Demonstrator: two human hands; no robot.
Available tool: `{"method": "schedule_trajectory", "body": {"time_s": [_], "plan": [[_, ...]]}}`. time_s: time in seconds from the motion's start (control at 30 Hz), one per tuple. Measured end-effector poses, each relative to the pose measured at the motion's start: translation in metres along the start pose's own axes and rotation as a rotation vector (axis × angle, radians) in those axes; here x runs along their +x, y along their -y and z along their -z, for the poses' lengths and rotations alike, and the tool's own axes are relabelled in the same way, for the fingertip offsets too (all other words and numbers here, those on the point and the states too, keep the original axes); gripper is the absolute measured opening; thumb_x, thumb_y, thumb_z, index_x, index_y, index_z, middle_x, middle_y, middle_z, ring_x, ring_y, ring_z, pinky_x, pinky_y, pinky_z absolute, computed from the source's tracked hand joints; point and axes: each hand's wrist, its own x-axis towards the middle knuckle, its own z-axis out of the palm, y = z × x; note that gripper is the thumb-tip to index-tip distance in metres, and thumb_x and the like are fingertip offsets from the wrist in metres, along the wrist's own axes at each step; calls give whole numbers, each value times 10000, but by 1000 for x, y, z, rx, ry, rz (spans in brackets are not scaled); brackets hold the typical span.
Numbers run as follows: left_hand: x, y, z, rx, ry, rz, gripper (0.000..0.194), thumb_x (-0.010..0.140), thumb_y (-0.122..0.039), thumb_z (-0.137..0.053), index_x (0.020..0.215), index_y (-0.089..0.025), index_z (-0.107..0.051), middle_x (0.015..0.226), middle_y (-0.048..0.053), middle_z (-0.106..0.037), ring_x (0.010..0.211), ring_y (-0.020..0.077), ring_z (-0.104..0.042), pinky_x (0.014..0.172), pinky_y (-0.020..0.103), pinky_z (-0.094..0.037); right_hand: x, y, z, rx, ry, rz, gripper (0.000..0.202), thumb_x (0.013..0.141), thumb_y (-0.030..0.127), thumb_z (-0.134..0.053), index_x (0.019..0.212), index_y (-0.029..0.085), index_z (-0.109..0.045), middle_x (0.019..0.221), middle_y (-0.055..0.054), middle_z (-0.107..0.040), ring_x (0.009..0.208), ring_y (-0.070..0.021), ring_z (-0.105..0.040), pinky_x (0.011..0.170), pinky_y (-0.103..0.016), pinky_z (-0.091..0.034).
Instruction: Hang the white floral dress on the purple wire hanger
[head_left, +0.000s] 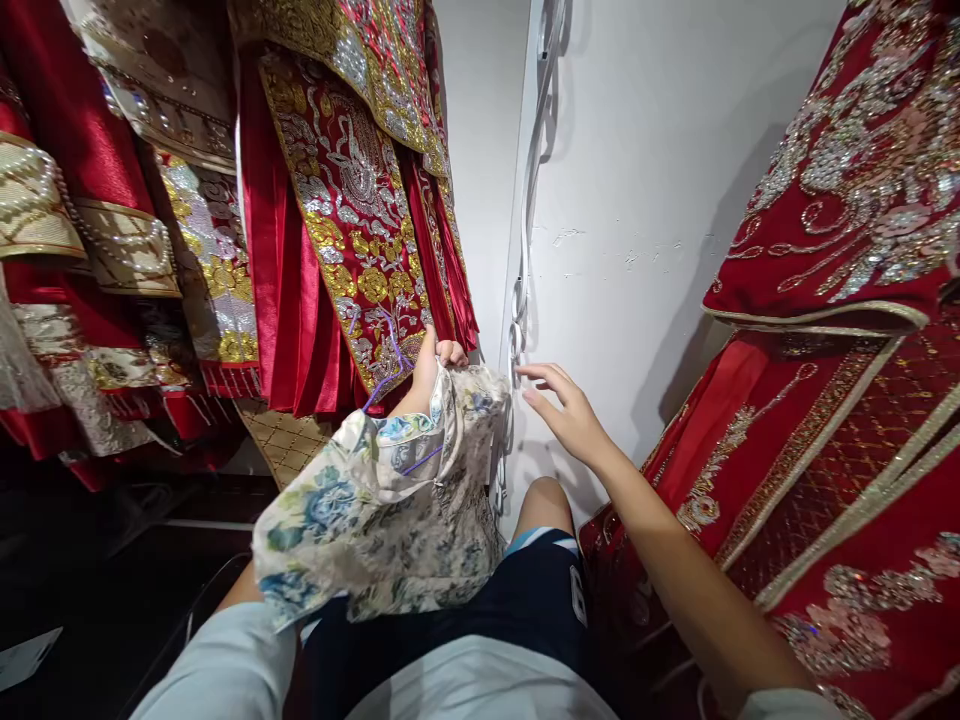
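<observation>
A cream top with blue and green flowers (pixel 337 510) spreads over my lap. My left hand (pixel 427 375) comes up from behind it, fingers curled at the collar and thumb raised; part of that hand is hidden by the cloth. A thin purple hanger (pixel 391 352) pokes out at the neckline beside it. My right hand (pixel 564 405) is to the right of the top, holding nothing, with thumb and fingers apart. Its fingertips are close to a white cord (pixel 517 325) running down the wall corner; whether they touch it I cannot tell.
Red robes with gold and silver embroidery (pixel 360 200) hang at the left. More beaded red garments (pixel 840 250) hang close at the right. A white wall (pixel 622 170) stands ahead. At lower left the floor is dark, with a pale sheet (pixel 26 655).
</observation>
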Motion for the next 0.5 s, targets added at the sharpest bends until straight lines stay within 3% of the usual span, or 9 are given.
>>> {"method": "schedule_trajectory", "body": {"time_s": [0.1, 0.17, 0.2, 0.3, 0.4, 0.5], "plan": [[-10, -3, -15, 40, 153, 105, 737, 882, -820, -93, 468, -215, -163, 540, 32, -358, 566, 144, -463, 652, 352, -500, 2, -40, -2, 79, -47, -214, 406, 884, 535, -626, 1148, 235, -698, 1193, -88, -673, 1115, -236, -607, 939, -375, -491], [-20, -4, -26, 21, 264, 157, 751, 866, -842, -125, 463, -210, -156, 565, 36, -374, 574, 138, -465, 678, 361, -512, -4, -55, 0, 166, -24, -301, 400, 854, 576, -634, 927, 193, -723, 924, -63, -711, 833, -189, -642, 711, -297, -526], [-25, -4, -31, -17, 326, 180, 754, 872, -837, -156, 459, -206, -155, 577, 36, -384, 571, 132, -467, 692, 364, -517, -9, -58, 3, 209, -19, -333, 396, 833, 581, -657, 857, 189, -706, 769, -29, -679, 670, -152, -595, 584, -253, -485], [-36, -10, -45, -135, 443, 235, 734, 921, -774, -227, 469, -201, -152, 594, 33, -409, 566, 122, -492, 740, 375, -528, -26, -56, 15, 351, 20, -459, 387, 768, 564, -744, 868, 196, -681, 526, 65, -522, 423, -76, -373, 393, -193, -308], [-41, -22, -55, -211, 446, 265, 687, 923, -747, -334, 512, -205, -239, 613, 27, -491, 624, 145, -581, 789, 372, -540, -42, -46, 26, 532, 62, -621, 436, 751, 603, -741, 794, 172, -687, 491, 55, -511, 360, -64, -338, 321, -195, -263], [-41, -30, -57, -273, 449, 276, 539, 914, -670, -490, 654, -198, -502, 726, 47, -646, 795, 195, -689, 839, 369, -554, -51, -43, 43, 647, -171, -673, 424, 703, 571, -790, 688, 168, -658, 445, 58, -493, 293, -40, -262, 264, -192, -191]]}}
